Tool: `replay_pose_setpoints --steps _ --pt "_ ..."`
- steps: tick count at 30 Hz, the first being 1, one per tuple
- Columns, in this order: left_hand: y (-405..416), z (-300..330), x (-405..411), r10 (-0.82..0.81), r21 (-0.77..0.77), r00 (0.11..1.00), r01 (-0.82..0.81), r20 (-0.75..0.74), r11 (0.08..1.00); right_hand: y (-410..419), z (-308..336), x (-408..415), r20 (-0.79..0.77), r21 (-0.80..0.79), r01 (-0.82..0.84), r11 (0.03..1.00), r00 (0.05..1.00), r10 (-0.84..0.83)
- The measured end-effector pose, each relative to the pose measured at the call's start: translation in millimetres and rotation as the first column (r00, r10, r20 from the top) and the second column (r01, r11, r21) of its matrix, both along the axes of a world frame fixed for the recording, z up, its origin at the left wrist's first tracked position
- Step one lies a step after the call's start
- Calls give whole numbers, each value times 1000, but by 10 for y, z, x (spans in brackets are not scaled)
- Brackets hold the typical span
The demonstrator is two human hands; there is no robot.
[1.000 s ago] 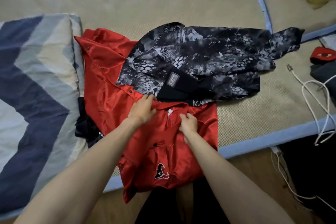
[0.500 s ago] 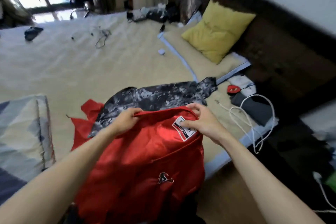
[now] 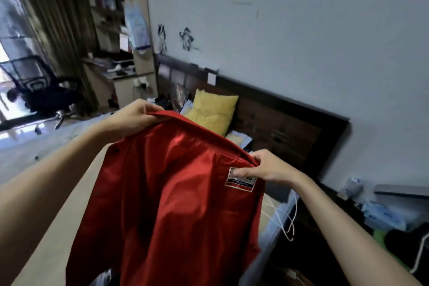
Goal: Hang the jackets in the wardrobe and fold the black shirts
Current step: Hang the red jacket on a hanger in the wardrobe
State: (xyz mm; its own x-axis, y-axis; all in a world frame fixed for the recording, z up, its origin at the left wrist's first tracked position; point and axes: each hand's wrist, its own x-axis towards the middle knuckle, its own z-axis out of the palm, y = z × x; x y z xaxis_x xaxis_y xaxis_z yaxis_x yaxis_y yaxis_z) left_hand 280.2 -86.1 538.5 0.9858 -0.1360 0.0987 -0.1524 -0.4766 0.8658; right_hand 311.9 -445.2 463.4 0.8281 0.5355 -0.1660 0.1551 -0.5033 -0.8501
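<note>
Above the bed (image 3: 69, 193), I've lifted the red jacket (image 3: 174, 204) clear (left hand (image 3: 132, 116) and right hand (image 3: 267, 168) pinching its collar), ready for hanging.

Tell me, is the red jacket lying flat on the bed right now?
No: the red jacket hangs in the air, gripped at its collar by the left hand and the right hand, above the bed.

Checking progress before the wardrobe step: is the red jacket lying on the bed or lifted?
Lifted: left hand and right hand hold red jacket by its collar.
</note>
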Motion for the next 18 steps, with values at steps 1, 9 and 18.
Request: replay_pose_setpoints --steps 1,9,18 --pt "-66 112 36 0 -4 1000 0 8 1000 -110 61 16 23 9 15 1000 1000 -15" --pt "-521 699 285 -10 219 996 -9 84 976 -988 520 178 163 205 102 973 977 -137" --pt "-1522 701 519 -167 102 983 175 -81 979 -1470 1099 391 191 568 207 796 908 -373"
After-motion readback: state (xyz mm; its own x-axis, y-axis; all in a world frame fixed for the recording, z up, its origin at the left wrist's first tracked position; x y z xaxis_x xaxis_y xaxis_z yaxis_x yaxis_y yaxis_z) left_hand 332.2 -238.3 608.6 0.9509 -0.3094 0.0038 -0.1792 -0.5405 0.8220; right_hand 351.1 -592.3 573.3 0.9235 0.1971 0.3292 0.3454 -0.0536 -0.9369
